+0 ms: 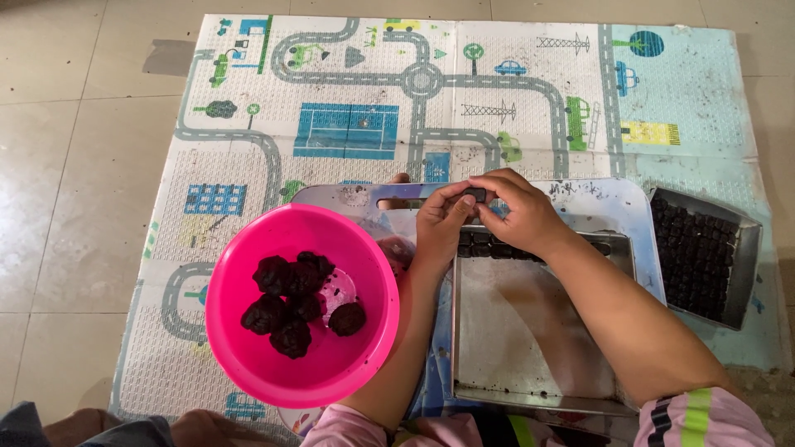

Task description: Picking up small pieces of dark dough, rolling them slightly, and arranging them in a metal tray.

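Both hands pinch one small black block (475, 194) together: left hand (439, 222), right hand (517, 213). They're above the metal tray (530, 331) (pink bowl (248, 348) of dark lumps (294, 302) alongside).

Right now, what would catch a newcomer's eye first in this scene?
Probably the bright pink bowl at lower left, holding several black lumps. Just right of it, the left hand and right hand meet over the far end of a shallow metal tray, pinching a small dark piece between them. Everything sits on a play mat printed with roads, and a second tray packed with dark pieces lies at far right.
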